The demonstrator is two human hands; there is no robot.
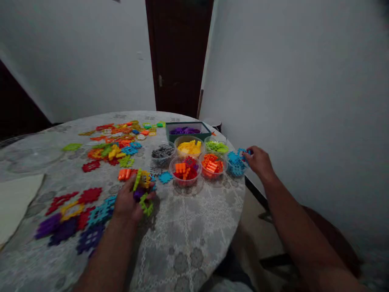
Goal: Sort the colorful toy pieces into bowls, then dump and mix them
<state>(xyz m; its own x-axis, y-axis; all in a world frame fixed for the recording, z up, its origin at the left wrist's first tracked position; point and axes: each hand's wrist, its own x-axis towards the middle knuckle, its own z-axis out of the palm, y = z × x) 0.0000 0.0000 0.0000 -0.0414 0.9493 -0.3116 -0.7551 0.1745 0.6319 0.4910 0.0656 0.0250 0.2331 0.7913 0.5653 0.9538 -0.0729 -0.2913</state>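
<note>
From where I stand, the person's left hand [129, 200] is curled around a mixed handful of plastic interlocking pieces [140, 190], lime, yellow and purple ones among them, over the table [194, 243] on the near left side of the green box [189, 137]. The right hand [257, 159] is out to the near right of that box, fingertips together on a blue lattice piece [242, 153] at the top of the clear bowl of blue pieces [236, 165]. The box itself holds purple pieces [184, 130]. Just in front of it sits the bowl of yellow pieces [189, 147], with the bowl of gray pieces [163, 152] to the left and the bowl of lime pieces [216, 146] to the right; nearer the person are the bowl of red pieces [186, 172] and the bowl of orange pieces [212, 165]. A loose blue piece [165, 177] lies left of the red bowl, on the box's near left side. Well left of the box spreads a colorful heap [117, 142], and farther toward the person lie flat red, teal and purple pieces [73, 219], somewhat blurred.
</note>
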